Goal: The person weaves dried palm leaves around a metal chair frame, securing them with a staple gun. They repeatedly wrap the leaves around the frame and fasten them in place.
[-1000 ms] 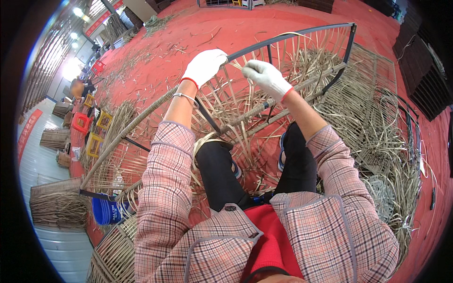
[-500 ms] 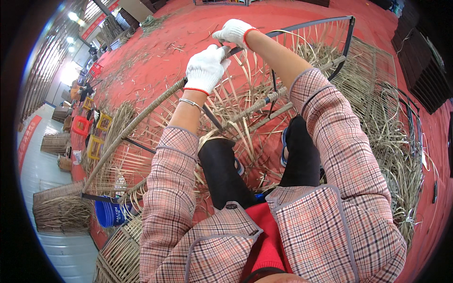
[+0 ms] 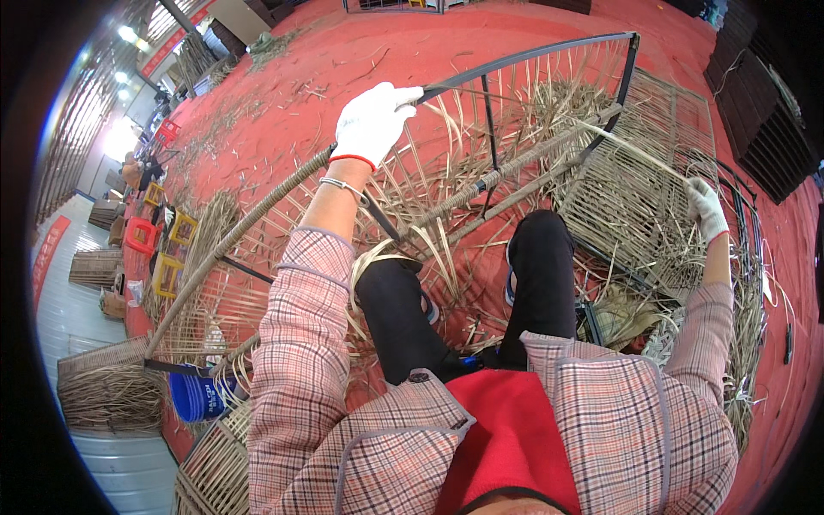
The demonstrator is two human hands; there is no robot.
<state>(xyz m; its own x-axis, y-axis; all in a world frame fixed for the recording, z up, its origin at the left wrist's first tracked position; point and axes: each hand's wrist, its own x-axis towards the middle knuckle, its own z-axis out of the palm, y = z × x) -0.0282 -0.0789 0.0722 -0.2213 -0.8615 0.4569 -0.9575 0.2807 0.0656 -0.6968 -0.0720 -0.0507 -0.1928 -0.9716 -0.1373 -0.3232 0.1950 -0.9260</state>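
Observation:
My left hand (image 3: 373, 127), in a white knit glove, is closed around the upper rail of a curved black metal frame (image 3: 549, 50). Left of that hand the rail is wrapped in brown woven strip (image 3: 257, 213); to its right, bare black metal shows. Thin pale strips hang in rows from the frame. Far out to the right, my gloved right hand (image 3: 705, 209) pinches one end of a long pale weaving strip (image 3: 639, 153). It stretches up and left to the frame's right part; I cannot tell where it is fastened. A wrapped lower bar (image 3: 455, 199) crosses above my knees.
Loose strips lie heaped on a woven panel (image 3: 639, 206) at the right. Strip scraps litter the red floor (image 3: 481, 34). A blue bucket (image 3: 190, 395) stands at lower left, near yellow stools (image 3: 167, 273) and a red stool (image 3: 140, 235). Dark stacked panels (image 3: 764, 103) rise at far right.
My right hand has left the rail beside my left hand and swung far right, drawing a long strip out straight. My left hand stays on the rail.

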